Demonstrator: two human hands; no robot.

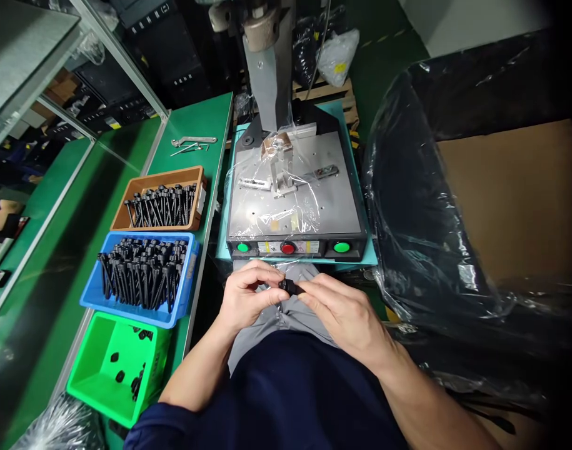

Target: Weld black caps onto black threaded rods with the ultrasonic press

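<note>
My left hand and my right hand meet over my lap, just in front of the press machine. Both pinch one small black plastic part between their fingertips. The part is mostly hidden by my fingers. The machine's plate is wrapped in clear film and carries a small metal fixture. Along its front edge sit two green buttons and a red button.
On the green bench at left stand a brown tray and a blue tray of black rod-like parts. A green bin below them holds several small black pieces. A large box lined with black plastic stands at right. Metal tools lie farther back.
</note>
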